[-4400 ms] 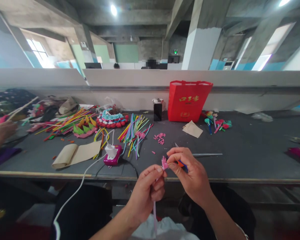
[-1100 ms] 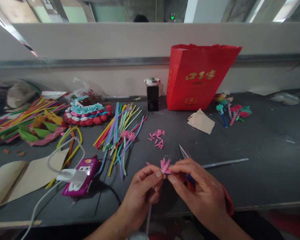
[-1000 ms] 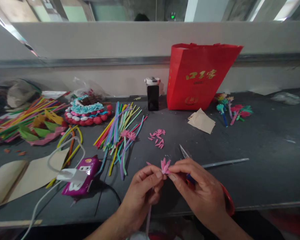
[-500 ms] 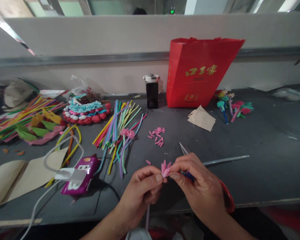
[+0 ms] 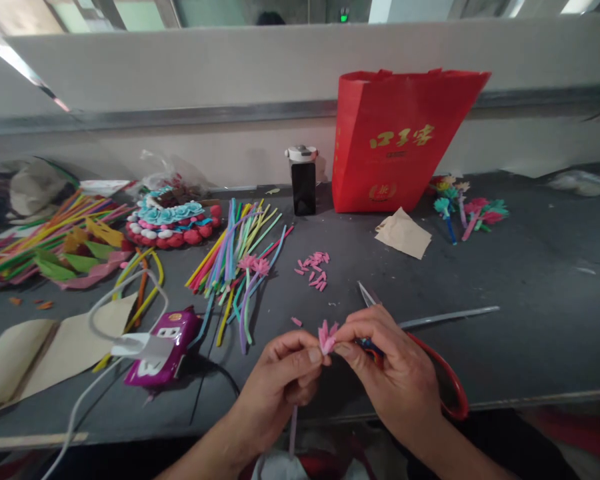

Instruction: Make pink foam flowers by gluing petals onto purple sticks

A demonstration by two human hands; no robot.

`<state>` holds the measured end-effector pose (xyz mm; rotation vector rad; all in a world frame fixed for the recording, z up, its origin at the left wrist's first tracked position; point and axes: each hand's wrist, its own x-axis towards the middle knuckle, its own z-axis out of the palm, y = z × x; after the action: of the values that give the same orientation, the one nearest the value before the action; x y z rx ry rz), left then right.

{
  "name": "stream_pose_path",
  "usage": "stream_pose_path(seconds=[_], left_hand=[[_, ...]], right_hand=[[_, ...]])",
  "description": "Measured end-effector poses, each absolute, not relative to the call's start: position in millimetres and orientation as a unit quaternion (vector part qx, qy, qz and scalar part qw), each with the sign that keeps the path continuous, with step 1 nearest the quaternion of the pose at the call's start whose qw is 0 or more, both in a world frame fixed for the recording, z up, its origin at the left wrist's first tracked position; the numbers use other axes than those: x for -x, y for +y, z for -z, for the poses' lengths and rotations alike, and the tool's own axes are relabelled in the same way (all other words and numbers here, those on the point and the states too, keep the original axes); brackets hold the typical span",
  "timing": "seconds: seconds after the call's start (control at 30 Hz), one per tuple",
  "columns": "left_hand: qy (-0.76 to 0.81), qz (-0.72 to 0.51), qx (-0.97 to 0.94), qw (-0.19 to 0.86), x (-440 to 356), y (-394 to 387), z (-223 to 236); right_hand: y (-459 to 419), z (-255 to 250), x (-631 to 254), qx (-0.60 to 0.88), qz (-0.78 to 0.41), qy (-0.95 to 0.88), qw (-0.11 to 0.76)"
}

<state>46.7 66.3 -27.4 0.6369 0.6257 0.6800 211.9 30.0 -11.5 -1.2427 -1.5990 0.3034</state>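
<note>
Between the thumb and fingers of my left hand [image 5: 293, 367] is the base of a small pink fuzzy flower [image 5: 326, 335]. A pale purple stem [image 5: 293, 430] hangs down below that hand. My right hand [image 5: 393, 357] is closed in a pinch at the flower's right side, on one of its pink petals. Under the right hand lie scissors [image 5: 447, 377] with red handles, their blades pointing away from me. One loose pink piece [image 5: 297, 321] rests just beyond my left hand, and a cluster of cut pink pieces [image 5: 316, 267] lies farther back.
Colourful pipe cleaners [image 5: 235, 260] with a pink flower on top lie left of centre. A purple power strip [image 5: 165, 353] with a white cable is nearer. Behind stand a bottle [image 5: 303, 187] and a red bag [image 5: 400, 147]. Finished flowers [image 5: 473, 213] and a clear stick [image 5: 450, 318] are rightward.
Both hands and the flower have shifted very slightly left. The right hand still pinches at the petals, and more of the scissors' red handle shows.
</note>
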Motion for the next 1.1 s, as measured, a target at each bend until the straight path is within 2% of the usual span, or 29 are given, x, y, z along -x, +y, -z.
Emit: stream_pose_path(seconds=[0.37, 1.1], left_hand=[[0.335, -0.406, -0.312, 0.791, -42.1, 69.6, 22.5], [0.348, -0.42, -0.317, 0.776, -36.6, 61.7, 13.3]], right_hand=[[24.6, 18.8, -213.7, 0.541, -0.14, -0.627, 0.542], [23.3, 20.6, -202.7, 0.506, -0.164, -0.668, 0.52]])
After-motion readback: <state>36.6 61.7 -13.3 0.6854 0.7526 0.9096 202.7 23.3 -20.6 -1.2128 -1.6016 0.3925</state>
